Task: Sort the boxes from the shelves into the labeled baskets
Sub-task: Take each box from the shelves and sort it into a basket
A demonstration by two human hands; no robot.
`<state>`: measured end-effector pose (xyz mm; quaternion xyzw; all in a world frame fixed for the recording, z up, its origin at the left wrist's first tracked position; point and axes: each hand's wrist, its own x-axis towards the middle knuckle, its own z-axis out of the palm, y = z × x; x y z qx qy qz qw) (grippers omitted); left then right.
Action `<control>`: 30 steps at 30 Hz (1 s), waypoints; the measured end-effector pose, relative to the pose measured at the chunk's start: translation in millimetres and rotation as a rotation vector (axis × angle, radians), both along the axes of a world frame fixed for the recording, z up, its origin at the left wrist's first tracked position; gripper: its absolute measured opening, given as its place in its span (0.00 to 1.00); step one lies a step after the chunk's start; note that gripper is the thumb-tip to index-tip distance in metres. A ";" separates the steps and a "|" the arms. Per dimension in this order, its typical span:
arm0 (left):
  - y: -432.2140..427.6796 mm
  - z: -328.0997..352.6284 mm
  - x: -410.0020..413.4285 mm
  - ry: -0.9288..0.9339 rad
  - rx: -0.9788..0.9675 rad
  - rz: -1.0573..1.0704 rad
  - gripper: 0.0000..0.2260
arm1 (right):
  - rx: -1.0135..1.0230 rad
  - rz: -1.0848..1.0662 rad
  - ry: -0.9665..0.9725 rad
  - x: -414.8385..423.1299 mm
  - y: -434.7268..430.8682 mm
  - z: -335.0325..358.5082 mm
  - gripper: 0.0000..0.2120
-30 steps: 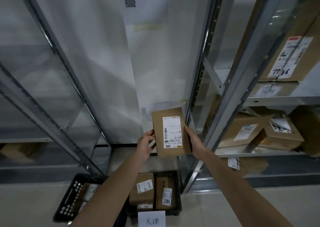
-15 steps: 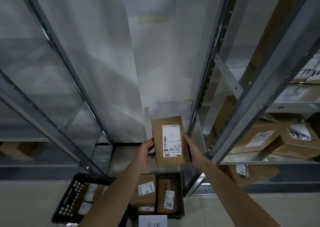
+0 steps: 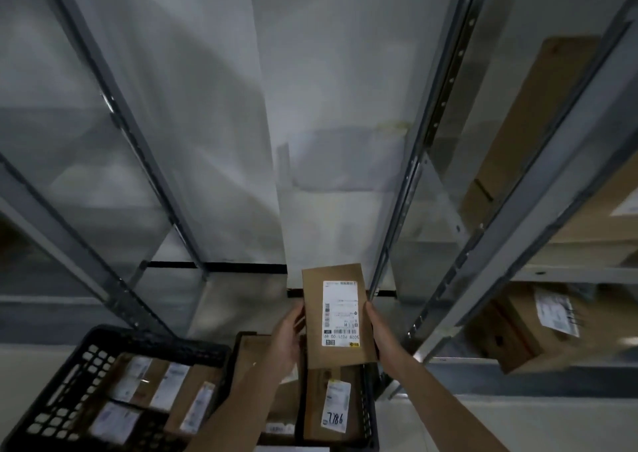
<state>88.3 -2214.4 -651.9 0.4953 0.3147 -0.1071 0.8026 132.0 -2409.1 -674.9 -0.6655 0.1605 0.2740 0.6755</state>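
A flat brown cardboard box [image 3: 312, 317] with a white shipping label stands upright between both hands, label facing me. My left hand [image 3: 288, 337] grips its left edge and my right hand [image 3: 379, 331] grips its right edge. The box hangs just above a black plastic basket [image 3: 371, 413] on the floor, which holds several brown boxes, one marked 7786. A second black basket [image 3: 58, 389] to the left also holds several labelled boxes.
Grey metal shelf uprights [image 3: 411, 182] rise on both sides of a white wall. The right shelving [image 3: 566, 274] carries large brown boxes [image 3: 528, 331] on two levels. The left shelving [image 3: 114, 296] looks mostly bare. Pale floor shows at the lower right.
The view has tilted down and the baskets now fill more of the bottom. Both hands have lowered the box toward the right basket, still holding its edges.
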 end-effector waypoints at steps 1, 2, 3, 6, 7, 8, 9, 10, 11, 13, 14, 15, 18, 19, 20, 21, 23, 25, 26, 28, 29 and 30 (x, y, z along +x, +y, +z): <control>-0.3 -32.2 1.6 -0.005 0.007 -0.016 0.14 | -0.010 -0.003 0.006 -0.1 0.9 -28.5 0.26; 0.4 -66.6 3.0 -0.003 0.024 -0.027 0.14 | -0.029 -0.013 0.011 -1.2 2.2 -54.4 0.25; 1.5 -97.8 3.8 0.004 0.040 -0.027 0.15 | -0.041 -0.019 0.012 -2.3 3.4 -78.9 0.25; 4.9 -180.4 4.9 0.071 0.098 -0.047 0.19 | -0.090 -0.044 0.004 -6.8 7.7 -147.5 0.21; 6.1 -207.9 4.8 0.073 0.117 -0.055 0.18 | -0.095 -0.051 -0.007 -9.8 9.9 -169.3 0.19; 8.9 -233.5 6.5 0.064 0.149 -0.069 0.17 | -0.103 -0.058 -0.018 -11.7 10.8 -190.5 0.18; 11.8 -256.9 10.4 0.044 0.200 -0.085 0.17 | -0.112 -0.061 -0.021 -11.7 12.1 -209.5 0.19; 13.9 -277.5 14.0 0.017 0.263 -0.125 0.18 | -0.117 -0.060 -0.018 -11.8 13.7 -228.1 0.20; 13.8 -293.8 16.0 -0.005 0.340 -0.175 0.18 | -0.130 -0.058 -0.020 -13.0 15.0 -246.2 0.21; 11.7 -311.0 18.0 -0.033 0.464 -0.223 0.14 | -0.161 -0.052 -0.077 -15.5 17.5 -272.4 0.21; 11.8 -317.4 20.9 -0.032 0.504 -0.217 0.10 | -0.174 -0.051 -0.120 -14.9 18.8 -281.6 0.21; 10.6 -318.9 23.7 -0.039 0.545 -0.213 0.08 | -0.191 -0.061 -0.167 -13.1 19.7 -287.7 0.21; 7.2 -324.2 27.8 -0.085 0.632 -0.221 0.07 | -0.220 -0.084 -0.225 -6.7 16.9 -298.8 0.19; 7.2 -324.9 26.7 -0.092 0.649 -0.225 0.08 | -0.225 -0.082 -0.232 -6.0 15.0 -302.8 0.19; 7.1 -324.4 25.7 -0.105 0.679 -0.231 0.08 | -0.232 -0.080 -0.241 -5.9 13.4 -307.0 0.19; 7.6 -323.8 25.3 -0.121 0.730 -0.242 0.10 | -0.246 -0.075 -0.257 -7.5 12.5 -310.5 0.20; 9.9 -324.1 27.0 -0.134 0.821 -0.271 0.11 | -0.272 -0.061 -0.292 -11.2 13.3 -316.1 0.21; 11.1 -323.7 30.5 -0.136 0.906 -0.295 0.13 | -0.280 -0.078 -0.306 -14.5 17.3 -319.6 0.20; 10.6 -322.6 31.6 -0.128 0.950 -0.306 0.14 | -0.287 -0.091 -0.313 -17.1 19.0 -318.5 0.19; 6.4 -318.1 32.1 -0.112 1.013 -0.324 0.16 | -0.332 -0.112 -0.334 -22.1 18.9 -317.1 0.19; 4.1 -316.9 31.6 -0.105 1.044 -0.344 0.17 | -0.363 -0.115 -0.338 -25.4 17.3 -317.1 0.19; 2.1 -317.0 30.2 -0.093 1.076 -0.377 0.18 | -0.389 -0.109 -0.337 -28.9 15.3 -318.1 0.20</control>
